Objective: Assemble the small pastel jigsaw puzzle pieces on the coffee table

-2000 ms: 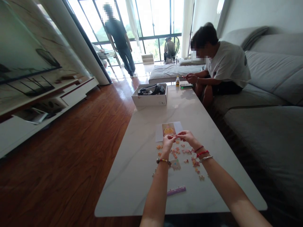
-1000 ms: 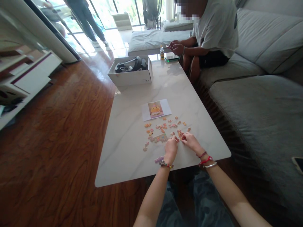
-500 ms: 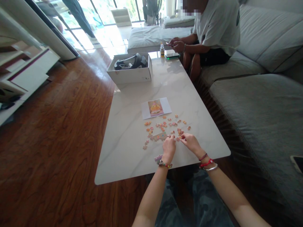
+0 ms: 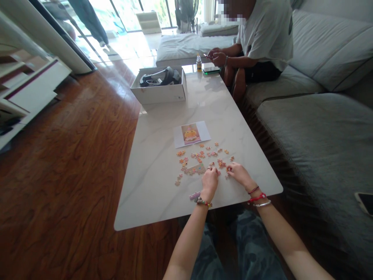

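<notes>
Small orange and pink jigsaw puzzle pieces (image 4: 221, 163) lie scattered over the white table. My left hand (image 4: 210, 181) rests low over the tabletop with its fingers bent around a pinkish puzzle piece (image 4: 218, 173). To its left is a joined strip of puzzle pieces (image 4: 196, 169). My right hand (image 4: 239, 173) pinches an orange puzzle piece (image 4: 229, 169) at the right side of the scatter; its fingertips partly cover it. Beyond the pieces lies a paper sheet with a printed picture (image 4: 191, 134) of a yellow figure. A pinkish-purple puzzle section (image 4: 194, 196) sits beside my left wrist.
An open white box (image 4: 159, 95) with a dark grey device inside stands at the table's far left. Near it are a small bottle (image 4: 199, 64) and a phone (image 4: 211, 69). Another person sits on the sofa (image 4: 314, 128) at the right, holding a phone.
My right hand has moved slightly right, away from my left hand, and a loose piece now shows below its fingertips. My left hand has barely shifted.
</notes>
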`<state>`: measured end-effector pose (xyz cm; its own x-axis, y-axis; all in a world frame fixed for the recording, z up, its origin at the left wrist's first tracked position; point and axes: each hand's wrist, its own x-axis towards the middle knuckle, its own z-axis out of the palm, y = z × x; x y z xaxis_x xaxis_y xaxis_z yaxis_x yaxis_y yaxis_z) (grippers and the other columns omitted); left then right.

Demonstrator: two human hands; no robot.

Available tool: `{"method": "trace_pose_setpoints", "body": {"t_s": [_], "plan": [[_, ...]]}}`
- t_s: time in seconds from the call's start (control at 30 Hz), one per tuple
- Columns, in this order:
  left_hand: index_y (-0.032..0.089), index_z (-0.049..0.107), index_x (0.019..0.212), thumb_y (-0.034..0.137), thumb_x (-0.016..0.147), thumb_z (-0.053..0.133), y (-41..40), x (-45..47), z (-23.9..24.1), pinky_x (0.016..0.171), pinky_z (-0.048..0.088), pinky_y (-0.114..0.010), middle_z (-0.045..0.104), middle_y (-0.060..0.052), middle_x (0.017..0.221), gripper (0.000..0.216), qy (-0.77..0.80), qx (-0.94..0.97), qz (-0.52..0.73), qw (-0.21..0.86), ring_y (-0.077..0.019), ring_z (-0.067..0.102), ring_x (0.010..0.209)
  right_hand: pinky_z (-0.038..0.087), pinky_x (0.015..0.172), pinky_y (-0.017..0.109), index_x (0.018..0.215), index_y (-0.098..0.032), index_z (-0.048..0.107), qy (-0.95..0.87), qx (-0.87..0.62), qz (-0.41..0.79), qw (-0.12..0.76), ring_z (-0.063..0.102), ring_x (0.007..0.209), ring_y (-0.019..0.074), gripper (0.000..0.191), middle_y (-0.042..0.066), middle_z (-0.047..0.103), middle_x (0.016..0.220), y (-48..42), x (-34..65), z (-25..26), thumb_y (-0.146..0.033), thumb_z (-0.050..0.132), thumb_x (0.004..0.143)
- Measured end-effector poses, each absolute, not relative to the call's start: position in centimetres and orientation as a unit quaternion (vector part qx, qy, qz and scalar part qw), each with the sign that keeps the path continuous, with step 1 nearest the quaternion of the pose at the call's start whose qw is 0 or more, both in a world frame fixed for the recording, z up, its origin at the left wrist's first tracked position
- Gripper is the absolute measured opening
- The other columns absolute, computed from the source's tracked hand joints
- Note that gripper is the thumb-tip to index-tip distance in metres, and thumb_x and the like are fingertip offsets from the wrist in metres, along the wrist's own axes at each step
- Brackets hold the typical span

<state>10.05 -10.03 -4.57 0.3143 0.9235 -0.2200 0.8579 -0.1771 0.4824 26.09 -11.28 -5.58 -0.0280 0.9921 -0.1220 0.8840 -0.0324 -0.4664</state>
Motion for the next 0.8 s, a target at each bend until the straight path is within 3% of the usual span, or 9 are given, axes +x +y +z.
{"method": "trace_pose_setpoints", "body": {"t_s": [0.33,0.57,0.8], "plan": [[0.019,0.057,0.09,0.024,0.083,0.038,-9.6,9.6,-4.5,0.064,0.039,-0.023,0.055,-0.008,0.094,0.021,0.591,0.756,0.061,0.274,-0.0148,0.055,0.078,0.042,0.071,0.025,0.088,-0.017,0.058,-0.7,-0.641,0.255,0.184,0.056,0.075,0.014,0.025,0.004,0.062,0.08,-10.6,25.7,-5.9,-0.004,0.05,0.069],[0.02,0.055,0.1,0.024,0.084,0.036,-9.2,9.3,-4.2,0.066,0.039,-0.022,0.057,-0.008,0.094,0.025,0.605,0.744,0.059,0.279,-0.0147,0.055,0.08,0.043,0.072,0.028,0.087,-0.016,0.054,-0.743,-0.569,0.274,0.224,0.055,0.075,0.014,0.022,0.004,0.059,0.078,-10.2,24.9,-5.4,-0.003,0.049,0.069],[0.021,0.057,0.097,0.018,0.082,0.039,-9.3,9.1,-4.2,0.067,0.039,-0.022,0.056,-0.008,0.094,0.024,0.602,0.736,0.07,0.301,-0.0139,0.055,0.079,0.043,0.076,0.028,0.087,-0.016,0.055,-0.704,-0.613,0.276,0.229,0.055,0.08,0.0148,0.027,0.004,0.059,0.084,-10.7,25.3,-6.0,-0.002,0.05,0.065]]}}
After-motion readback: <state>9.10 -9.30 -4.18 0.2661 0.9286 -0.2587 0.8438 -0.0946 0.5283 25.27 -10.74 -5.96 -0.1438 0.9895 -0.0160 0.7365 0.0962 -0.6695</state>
